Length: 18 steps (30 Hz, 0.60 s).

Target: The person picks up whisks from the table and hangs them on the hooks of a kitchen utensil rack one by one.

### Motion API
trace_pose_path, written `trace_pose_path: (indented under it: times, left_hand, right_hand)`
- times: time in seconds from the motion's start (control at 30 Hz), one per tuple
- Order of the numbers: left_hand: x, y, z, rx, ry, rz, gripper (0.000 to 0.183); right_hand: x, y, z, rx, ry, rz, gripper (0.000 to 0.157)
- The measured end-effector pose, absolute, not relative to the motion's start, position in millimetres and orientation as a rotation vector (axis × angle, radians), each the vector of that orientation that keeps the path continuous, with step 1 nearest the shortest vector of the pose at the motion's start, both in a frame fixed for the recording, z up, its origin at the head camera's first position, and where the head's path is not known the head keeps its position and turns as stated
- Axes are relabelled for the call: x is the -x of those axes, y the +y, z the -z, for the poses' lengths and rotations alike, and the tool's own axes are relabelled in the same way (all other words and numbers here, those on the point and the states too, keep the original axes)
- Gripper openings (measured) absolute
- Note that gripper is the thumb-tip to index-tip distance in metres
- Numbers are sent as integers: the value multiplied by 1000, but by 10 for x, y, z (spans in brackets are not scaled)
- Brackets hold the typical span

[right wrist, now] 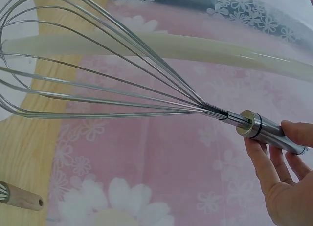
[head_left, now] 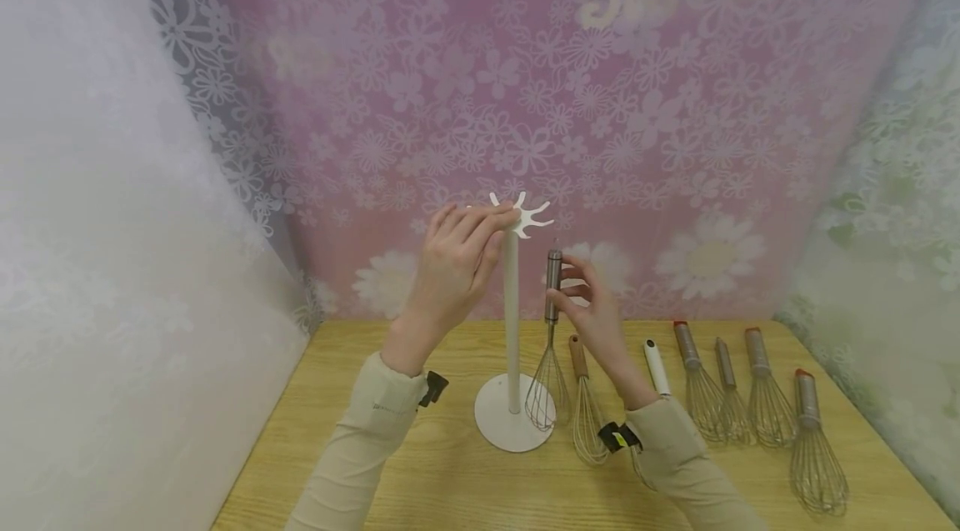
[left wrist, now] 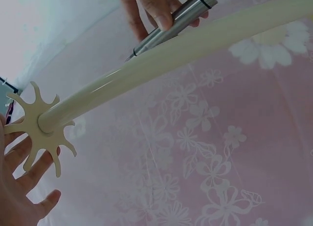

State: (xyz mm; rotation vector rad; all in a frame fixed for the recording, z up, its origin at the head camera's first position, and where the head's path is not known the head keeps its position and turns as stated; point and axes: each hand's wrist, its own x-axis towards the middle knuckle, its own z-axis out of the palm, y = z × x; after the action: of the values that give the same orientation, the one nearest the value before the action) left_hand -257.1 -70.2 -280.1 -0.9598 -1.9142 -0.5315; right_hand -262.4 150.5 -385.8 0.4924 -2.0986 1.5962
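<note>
My right hand [head_left: 594,310] pinches the steel handle of a wire whisk [head_left: 552,289], which hangs upright with its wire loops down. In the right wrist view the thumb and fingers lie on opposite sides of the handle [right wrist: 271,134]. Just left of the whisk stands a white rack with a tall pole [head_left: 512,314] and a ring of curved hooks [head_left: 531,217] on top. My left hand [head_left: 459,260] rests on that hooked top, fingers extended and spread in the left wrist view. The whisk's upper end is near the hooks, slightly below them.
The rack's round white base [head_left: 495,431] stands on the wooden table [head_left: 420,473]. Right of it lie a brown-handled whisk [head_left: 579,356], a white-handled one [head_left: 656,364] partly behind my right arm, and several steel whisks [head_left: 763,381]. A flowered pink curtain [head_left: 480,114] hangs behind.
</note>
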Motion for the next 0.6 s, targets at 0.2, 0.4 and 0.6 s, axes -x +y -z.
trace_pose_path:
  times: [0.2, 0.4, 0.6]
  left_hand:
    - [2565, -697, 2789, 959, -1905, 514, 41]
    - [2556, -695, 2784, 959, -1902, 512, 42]
    - [2550, -700, 2788, 955, -1915, 514, 49]
  right_hand:
    - [2420, 1451, 3549, -493, -2094, -1566, 52]
    - [2490, 1491, 3534, -465, -2078, -1586, 55]
    - [2546, 1530, 3516, -453, -2082, -1556, 57]
